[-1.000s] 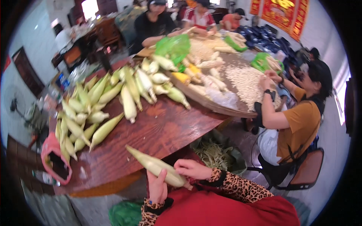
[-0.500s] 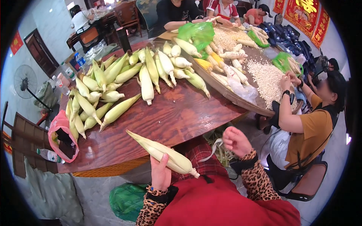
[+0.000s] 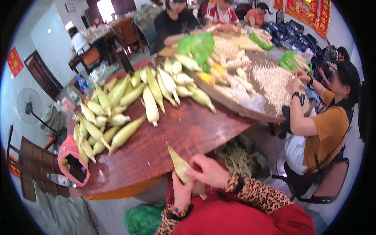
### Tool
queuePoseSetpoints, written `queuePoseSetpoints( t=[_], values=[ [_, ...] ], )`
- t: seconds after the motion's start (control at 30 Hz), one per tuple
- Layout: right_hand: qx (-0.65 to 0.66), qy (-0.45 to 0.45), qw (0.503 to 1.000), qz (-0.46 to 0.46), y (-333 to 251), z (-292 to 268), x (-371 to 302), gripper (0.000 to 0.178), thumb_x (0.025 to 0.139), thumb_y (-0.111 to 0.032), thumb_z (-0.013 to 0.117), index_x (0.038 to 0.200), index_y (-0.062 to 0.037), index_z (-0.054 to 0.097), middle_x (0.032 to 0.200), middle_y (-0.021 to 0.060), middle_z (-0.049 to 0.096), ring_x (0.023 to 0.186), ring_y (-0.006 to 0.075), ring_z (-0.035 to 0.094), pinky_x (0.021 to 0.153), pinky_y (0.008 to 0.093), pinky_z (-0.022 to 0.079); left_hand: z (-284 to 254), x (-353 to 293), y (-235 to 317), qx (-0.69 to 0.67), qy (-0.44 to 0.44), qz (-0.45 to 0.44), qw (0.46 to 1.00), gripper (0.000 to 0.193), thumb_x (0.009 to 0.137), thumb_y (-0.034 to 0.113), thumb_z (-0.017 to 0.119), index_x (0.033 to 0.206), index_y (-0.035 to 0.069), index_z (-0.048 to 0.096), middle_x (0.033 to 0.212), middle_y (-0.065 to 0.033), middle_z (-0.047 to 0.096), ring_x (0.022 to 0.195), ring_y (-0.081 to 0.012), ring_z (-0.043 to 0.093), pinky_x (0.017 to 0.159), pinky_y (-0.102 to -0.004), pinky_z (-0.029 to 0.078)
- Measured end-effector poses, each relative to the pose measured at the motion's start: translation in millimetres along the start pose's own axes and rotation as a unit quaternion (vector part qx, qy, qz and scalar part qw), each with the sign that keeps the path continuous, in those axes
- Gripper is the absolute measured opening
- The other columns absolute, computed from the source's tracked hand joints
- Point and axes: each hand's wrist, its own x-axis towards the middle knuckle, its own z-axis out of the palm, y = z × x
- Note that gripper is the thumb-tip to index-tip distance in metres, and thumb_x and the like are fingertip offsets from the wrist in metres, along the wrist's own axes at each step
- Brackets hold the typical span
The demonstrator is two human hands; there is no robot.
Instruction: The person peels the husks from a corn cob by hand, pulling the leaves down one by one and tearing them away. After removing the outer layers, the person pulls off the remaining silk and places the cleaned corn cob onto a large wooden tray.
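We grip one corn ear (image 3: 182, 169) in both hands, left hand (image 3: 181, 194) cupping, right hand (image 3: 209, 171) pinching husk, seemingly mid-husking; stripping leaves likely follows.

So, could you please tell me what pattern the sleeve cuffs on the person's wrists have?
Leopard print, tan with dark spots, on the cuffs; the head view shows it best, beside the ear of corn.

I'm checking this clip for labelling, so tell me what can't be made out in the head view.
- Lower end of the corn cob: covered by the right hand and left hand.
- Inside of the pink bag: dark, contents unclear.
- White kernels on the tray: too small to tell apart.
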Motion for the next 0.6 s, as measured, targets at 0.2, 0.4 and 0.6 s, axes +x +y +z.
queuePoseSetpoints(
  t=[0.2,0.4,0.6],
  values=[
    [0.100,-0.027,0.994,0.024,17,13,-11,0.020,0.087,-0.021,0.054,0.092,-0.0023,0.051,0.076,0.0110,0.051,0.069,0.0238,0.054,0.064,0.0334,0.044,-18,-12,-6,-0.033,-0.038,-0.071,0.996,0.052,0.075,-0.001,0.067,0.120,0.003,0.040,0.107,-0.0070,0.053,0.096,-0.0145,0.054,0.083,-0.0288,0.046],
    [0.409,-0.083,0.896,0.148,38,10,-7,0.016,0.093,-0.020,0.049,0.094,-0.0041,0.050,0.075,-0.0040,0.046,0.065,0.0040,0.043,0.060,0.0189,0.038,-18,-3,6,-0.074,-0.086,-0.066,0.991,0.055,0.076,-0.003,0.064,0.124,0.001,0.037,0.111,-0.0083,0.053,0.100,-0.0168,0.054,0.087,-0.0299,0.045],
    [0.592,-0.127,0.773,0.188,37,-3,-7,0.016,0.093,-0.019,0.049,0.098,-0.0038,0.047,0.082,-0.0005,0.048,0.065,0.0057,0.041,0.061,0.0219,0.037,-22,5,10,-0.091,-0.105,-0.054,0.989,0.061,0.079,0.002,0.062,0.131,0.001,0.030,0.121,-0.0113,0.046,0.112,-0.0198,0.047,0.095,-0.0331,0.040]
  ],
)
